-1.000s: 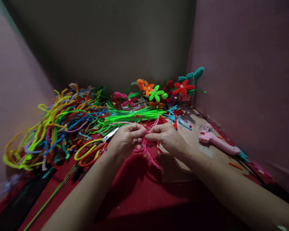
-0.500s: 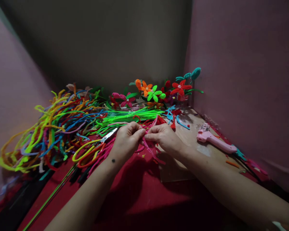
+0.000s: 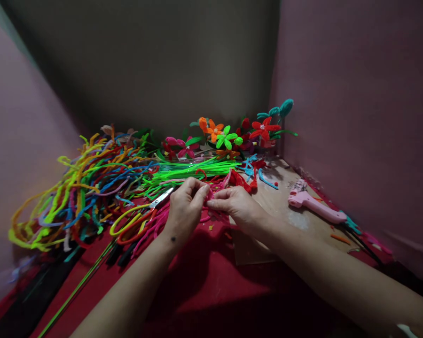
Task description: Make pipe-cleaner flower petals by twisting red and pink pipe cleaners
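Observation:
My left hand (image 3: 186, 206) and my right hand (image 3: 239, 206) meet at the middle, fingertips pinched close together. Between them is a pink pipe cleaner (image 3: 209, 195), mostly hidden by the fingers. Left of my left hand lie more pink pipe cleaners (image 3: 158, 220) and a pair of scissors (image 3: 162, 198) with yellow and orange handles. Just beyond my fingers are red pipe cleaner pieces (image 3: 240, 180) and a bundle of bright green pipe cleaners (image 3: 197, 168).
A tangled heap of coloured pipe cleaners (image 3: 81, 192) fills the left side. Fuzzy flowers (image 3: 225, 137) stand along the back wall. At the right, a pink glue gun (image 3: 317, 209) lies on a brown board (image 3: 275, 202). Red cloth (image 3: 211, 281) covers the front.
The loose pink tail that hung below my fingers no longer shows there. Both hands have shifted slightly left, still pinching. The view has turned a little.

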Demonstrator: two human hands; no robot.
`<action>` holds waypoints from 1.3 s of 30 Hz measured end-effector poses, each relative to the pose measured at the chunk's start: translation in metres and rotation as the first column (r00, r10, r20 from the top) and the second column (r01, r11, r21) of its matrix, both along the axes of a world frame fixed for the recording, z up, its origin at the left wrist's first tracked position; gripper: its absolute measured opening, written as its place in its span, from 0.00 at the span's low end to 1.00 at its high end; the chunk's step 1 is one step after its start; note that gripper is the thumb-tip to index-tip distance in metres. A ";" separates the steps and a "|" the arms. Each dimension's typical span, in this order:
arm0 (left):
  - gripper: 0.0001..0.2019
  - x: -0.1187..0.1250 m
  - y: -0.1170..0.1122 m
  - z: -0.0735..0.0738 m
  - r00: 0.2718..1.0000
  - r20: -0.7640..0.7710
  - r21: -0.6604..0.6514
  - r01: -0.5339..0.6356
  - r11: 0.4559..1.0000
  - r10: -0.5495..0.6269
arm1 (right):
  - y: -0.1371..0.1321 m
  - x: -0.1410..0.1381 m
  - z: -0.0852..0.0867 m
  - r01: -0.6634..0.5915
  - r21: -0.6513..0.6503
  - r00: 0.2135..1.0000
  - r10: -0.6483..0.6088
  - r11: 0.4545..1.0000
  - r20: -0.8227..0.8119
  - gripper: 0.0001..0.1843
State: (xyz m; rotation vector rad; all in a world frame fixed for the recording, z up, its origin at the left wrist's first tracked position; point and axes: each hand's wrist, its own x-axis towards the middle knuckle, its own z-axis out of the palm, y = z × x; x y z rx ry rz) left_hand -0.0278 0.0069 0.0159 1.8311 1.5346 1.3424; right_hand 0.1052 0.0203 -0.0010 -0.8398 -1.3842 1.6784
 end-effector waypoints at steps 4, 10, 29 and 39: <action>0.09 -0.007 0.003 0.011 0.958 0.208 -0.275 0.250 0.928 -0.197 | 0.003 0.001 0.000 -0.008 0.064 0.997 0.003 0.998 0.071 0.12; 0.08 -0.005 -0.001 0.017 0.964 0.198 -0.270 0.230 0.935 -0.179 | 0.007 0.003 -0.002 -0.056 0.146 0.991 0.037 0.988 0.130 0.14; 0.10 -0.012 0.003 0.012 0.914 0.355 -0.327 0.318 0.890 -0.197 | 0.000 0.004 0.007 -0.092 0.136 0.991 0.078 0.987 0.106 0.11; 0.08 -0.005 -0.001 0.006 0.997 -0.077 -0.013 -0.007 1.000 0.006 | -0.006 -0.005 0.005 0.002 0.008 0.992 -0.003 1.000 0.128 0.15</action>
